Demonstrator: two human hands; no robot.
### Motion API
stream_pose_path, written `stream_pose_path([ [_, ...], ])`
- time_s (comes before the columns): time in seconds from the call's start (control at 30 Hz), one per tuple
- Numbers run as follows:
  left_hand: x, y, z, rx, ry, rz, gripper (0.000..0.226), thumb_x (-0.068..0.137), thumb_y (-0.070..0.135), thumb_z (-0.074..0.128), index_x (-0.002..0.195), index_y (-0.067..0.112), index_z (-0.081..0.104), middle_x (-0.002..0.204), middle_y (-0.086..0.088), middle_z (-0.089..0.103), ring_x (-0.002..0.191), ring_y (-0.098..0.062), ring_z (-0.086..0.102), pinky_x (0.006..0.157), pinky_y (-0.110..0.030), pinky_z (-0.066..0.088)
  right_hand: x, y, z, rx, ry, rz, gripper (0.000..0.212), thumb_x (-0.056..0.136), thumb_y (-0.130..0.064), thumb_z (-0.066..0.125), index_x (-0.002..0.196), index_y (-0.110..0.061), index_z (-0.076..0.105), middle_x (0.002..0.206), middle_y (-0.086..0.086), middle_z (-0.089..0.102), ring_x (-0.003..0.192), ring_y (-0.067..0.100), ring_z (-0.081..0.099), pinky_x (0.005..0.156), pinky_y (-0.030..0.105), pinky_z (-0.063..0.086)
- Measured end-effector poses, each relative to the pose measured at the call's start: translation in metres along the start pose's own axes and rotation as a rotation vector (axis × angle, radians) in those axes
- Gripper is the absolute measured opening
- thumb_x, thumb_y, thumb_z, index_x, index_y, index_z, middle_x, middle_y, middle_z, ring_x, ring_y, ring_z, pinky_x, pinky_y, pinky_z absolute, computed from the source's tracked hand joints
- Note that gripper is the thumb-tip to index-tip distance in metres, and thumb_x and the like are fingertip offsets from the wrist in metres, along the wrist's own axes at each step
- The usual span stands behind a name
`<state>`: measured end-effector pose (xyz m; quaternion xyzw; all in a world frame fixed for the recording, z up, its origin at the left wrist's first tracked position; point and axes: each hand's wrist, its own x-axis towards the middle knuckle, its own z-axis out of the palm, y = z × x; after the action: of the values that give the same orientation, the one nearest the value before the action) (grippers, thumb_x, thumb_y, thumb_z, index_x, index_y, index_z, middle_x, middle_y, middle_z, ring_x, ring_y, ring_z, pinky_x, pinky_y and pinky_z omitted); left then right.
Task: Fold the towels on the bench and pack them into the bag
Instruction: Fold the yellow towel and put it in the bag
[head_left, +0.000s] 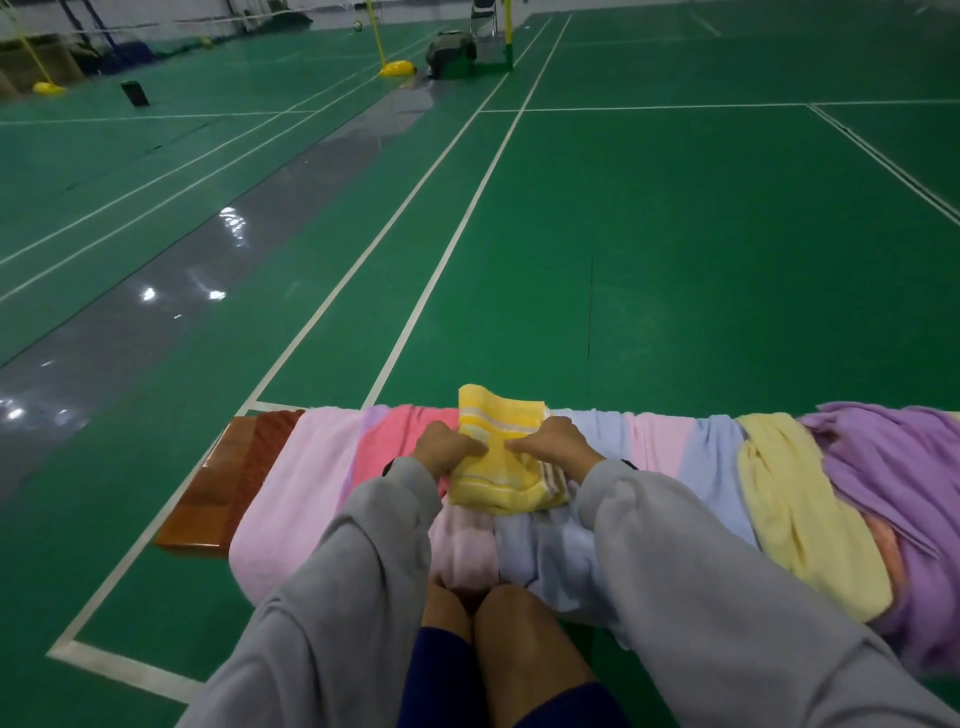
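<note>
Yellow towel sits mid-bench, on top of the spread layer, directly in front of the person. It's folded into a compact, roughly rectangular pad, bright yellow terry with pale and white bands across it; striped edges show at the near right corner and a band runs along the near edge. The far end lifts up slightly past the bench's back edge. Left hand and right hand are both on it, knuckles up, fingers curled down into the fabric, fingertips nearly meeting at the middle; looks like pressing or pinching a fold, and whether the cloth is actually gripped can't be told. Grey sleeves cover both arms. Other towels are draped over the bench, unfolded: pink towel at left, coral towel under the left hand, light blue towel, pale yellow towel, purple towel bunched at right. Bare wooden bench end shows at far left. Green court floor beyond.
</note>
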<state>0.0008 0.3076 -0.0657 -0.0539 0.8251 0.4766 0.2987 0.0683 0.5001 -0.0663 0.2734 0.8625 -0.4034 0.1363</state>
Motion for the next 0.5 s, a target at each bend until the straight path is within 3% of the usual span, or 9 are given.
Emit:
stream_pose_path([
  [0.03, -0.003, 0.003, -0.001, -0.087, -0.061, -0.024, 0.074, 0.06, 0.027, 0.088, 0.123, 0.003, 0.058, 0.119, -0.014, 0.068, 0.103, -0.031, 0.069, 0.086, -0.046, 0.061, -0.008, 0.0, -0.002, 0.134, -0.03, 0.02, 0.047, 0.082, -0.038, 0.079, 0.116, -0.008, 0.068, 0.112, 0.009, 0.07, 0.101, 0.023, 0.069, 0.085, 0.033, 0.058],
  [0.1, -0.018, 0.013, -0.002, -0.204, -0.164, -0.011, 0.064, 0.069, 0.022, 0.086, 0.124, 0.002, 0.059, 0.123, -0.017, 0.069, 0.104, -0.031, 0.071, 0.082, -0.044, 0.062, -0.025, -0.006, -0.01, 0.4, -0.173, 0.018, 0.007, 0.093, -0.008, 0.064, 0.097, -0.004, 0.068, 0.077, 0.004, 0.074, 0.072, 0.017, 0.072, 0.057, 0.022, 0.057],
  [0.13, -0.027, 0.017, -0.004, -0.268, -0.215, 0.015, 0.053, 0.08, 0.019, 0.082, 0.125, 0.001, 0.06, 0.125, -0.018, 0.069, 0.105, -0.03, 0.071, 0.078, -0.04, 0.062, -0.032, -0.009, -0.015, 0.474, -0.229, -0.001, 0.008, 0.094, -0.001, 0.059, 0.093, -0.002, 0.067, 0.069, 0.003, 0.071, 0.066, 0.018, 0.07, 0.05, 0.02, 0.052],
  [0.2, -0.043, 0.022, -0.011, -0.461, -0.323, 0.054, 0.048, 0.092, 0.024, 0.074, 0.131, 0.0, 0.058, 0.128, -0.019, 0.068, 0.111, -0.03, 0.07, 0.081, -0.04, 0.061, -0.036, -0.017, -0.025, 0.525, -0.196, 0.036, 0.016, 0.093, -0.006, 0.064, 0.107, 0.0, 0.066, 0.087, 0.008, 0.073, 0.079, 0.022, 0.067, 0.065, 0.026, 0.055],
  [0.3, -0.064, 0.024, -0.028, -0.795, -0.433, 0.07, 0.056, 0.097, 0.042, 0.066, 0.138, 0.004, 0.056, 0.132, -0.023, 0.065, 0.123, -0.041, 0.063, 0.109, -0.06, 0.044, -0.032, -0.028, -0.032, 0.773, -0.222, 0.044, 0.026, 0.096, -0.011, 0.057, 0.12, 0.0, 0.062, 0.117, 0.017, 0.067, 0.099, 0.032, 0.064, 0.093, 0.044, 0.053],
  [0.4, -0.074, 0.016, -0.041, -0.734, -0.475, 0.058, 0.056, 0.097, 0.038, 0.067, 0.142, 0.008, 0.053, 0.137, -0.021, 0.062, 0.127, -0.04, 0.059, 0.113, -0.061, 0.039, -0.04, -0.029, -0.031, 0.851, -0.342, 0.049, 0.05, 0.089, -0.018, 0.053, 0.136, -0.002, 0.057, 0.127, 0.02, 0.068, 0.12, 0.04, 0.063, 0.104, 0.053, 0.049],
  [0.5, -0.088, 0.013, -0.045, -0.62, -0.468, 0.057, 0.053, 0.097, 0.024, 0.066, 0.144, 0.007, 0.049, 0.133, -0.018, 0.065, 0.123, -0.035, 0.064, 0.105, -0.052, 0.049, -0.048, -0.043, -0.025, 0.796, -0.495, -0.016, 0.047, 0.1, -0.042, 0.057, 0.132, -0.009, 0.062, 0.126, 0.017, 0.069, 0.118, 0.034, 0.066, 0.101, 0.048, 0.052],
])
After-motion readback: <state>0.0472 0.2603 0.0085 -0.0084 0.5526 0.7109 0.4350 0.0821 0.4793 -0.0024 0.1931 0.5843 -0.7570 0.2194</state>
